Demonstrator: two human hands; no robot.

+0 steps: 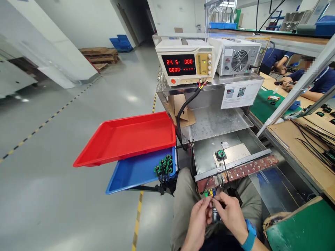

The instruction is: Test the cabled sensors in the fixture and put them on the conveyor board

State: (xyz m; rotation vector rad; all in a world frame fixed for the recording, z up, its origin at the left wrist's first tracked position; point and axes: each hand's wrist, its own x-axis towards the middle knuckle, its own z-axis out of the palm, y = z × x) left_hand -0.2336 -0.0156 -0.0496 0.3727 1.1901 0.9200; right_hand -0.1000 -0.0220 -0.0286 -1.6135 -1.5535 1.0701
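My left hand [201,217] and my right hand [230,212] meet over my lap, thumbs and fingertips pinched together. What they grip is small and mostly covered by the fingers. Just beyond the fingertips sit small green, yellow and blue connectors [210,192] at the edge of a brown strip [243,170] studded with metal terminals. A black cable [226,174] runs from a round green part [221,154] down toward my right hand. That part sits on a pale metal plate [237,153] in an open metal drawer [206,160].
A power supply [185,52] with red digits and a second unit [239,57] stand above the drawer. At left, a red tray [131,137] overlaps a blue tray [131,174] holding several green-ended cables [164,167]. Co-workers [318,80] sit at the right bench.
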